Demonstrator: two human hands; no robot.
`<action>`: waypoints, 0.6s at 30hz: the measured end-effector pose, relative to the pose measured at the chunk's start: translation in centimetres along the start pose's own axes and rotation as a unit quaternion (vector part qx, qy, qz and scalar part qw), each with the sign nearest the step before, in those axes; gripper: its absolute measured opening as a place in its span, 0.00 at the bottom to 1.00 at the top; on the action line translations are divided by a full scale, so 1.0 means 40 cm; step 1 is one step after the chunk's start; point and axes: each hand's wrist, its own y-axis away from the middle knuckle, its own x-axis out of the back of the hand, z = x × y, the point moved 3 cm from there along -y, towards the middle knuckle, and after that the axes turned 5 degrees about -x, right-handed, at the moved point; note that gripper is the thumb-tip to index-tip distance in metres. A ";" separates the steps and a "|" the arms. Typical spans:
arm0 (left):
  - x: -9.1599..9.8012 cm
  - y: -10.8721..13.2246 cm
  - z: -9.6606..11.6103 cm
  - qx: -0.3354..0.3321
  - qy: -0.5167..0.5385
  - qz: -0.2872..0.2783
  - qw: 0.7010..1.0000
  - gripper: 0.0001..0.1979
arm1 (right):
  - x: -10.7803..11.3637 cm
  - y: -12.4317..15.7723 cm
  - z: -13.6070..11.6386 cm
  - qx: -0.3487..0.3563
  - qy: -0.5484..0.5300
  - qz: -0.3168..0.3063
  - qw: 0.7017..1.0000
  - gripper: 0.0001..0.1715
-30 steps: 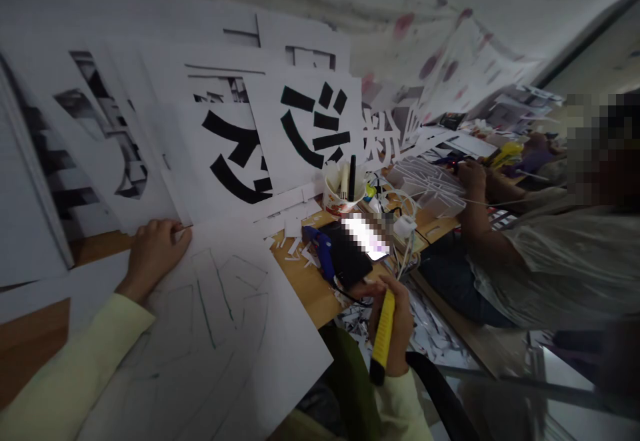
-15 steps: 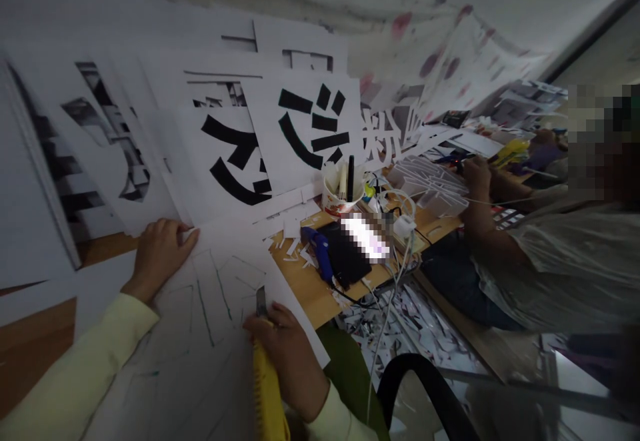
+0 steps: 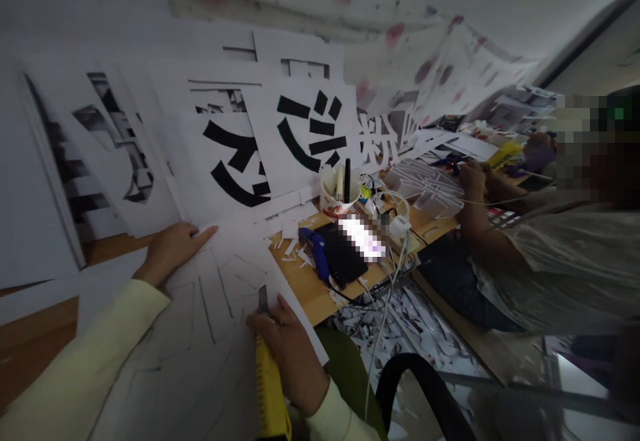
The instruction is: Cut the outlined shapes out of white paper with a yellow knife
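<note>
A white sheet marked with thin green and dark outlines lies in front of me. My left hand rests on its far left part, fingers curving over the edge and thumb stretched to the right. In my right hand is a yellow utility knife, its blade out and pointing away from me over the sheet's right side. Whether the blade tip touches the surface I cannot tell. Behind the sheet stand white boards with cut-out strokes, among them a board with black character shapes.
A cup with pens, a blue glue gun, a black pad and white cables lie to the right. Scraps litter the floor beyond a chair's black armrest. A co-worker sits farther right.
My left hand has slid a little to the right along the sheet, its thumb now stretched out farther. The right hand and knife have barely moved; the view has shifted slightly.
</note>
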 end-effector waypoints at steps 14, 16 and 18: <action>-0.018 -0.035 0.084 -0.001 0.009 -0.003 1.000 0.34 | 0.070 0.014 0.008 -0.008 0.031 0.039 0.999 0.26; -0.025 -0.037 0.084 -0.001 0.007 0.002 1.000 0.34 | 0.065 0.017 0.002 -0.006 0.044 0.057 0.997 0.24; -0.032 -0.036 0.081 -0.007 0.011 0.011 1.000 0.34 | 0.063 0.018 -0.003 -0.013 0.041 0.095 0.995 0.20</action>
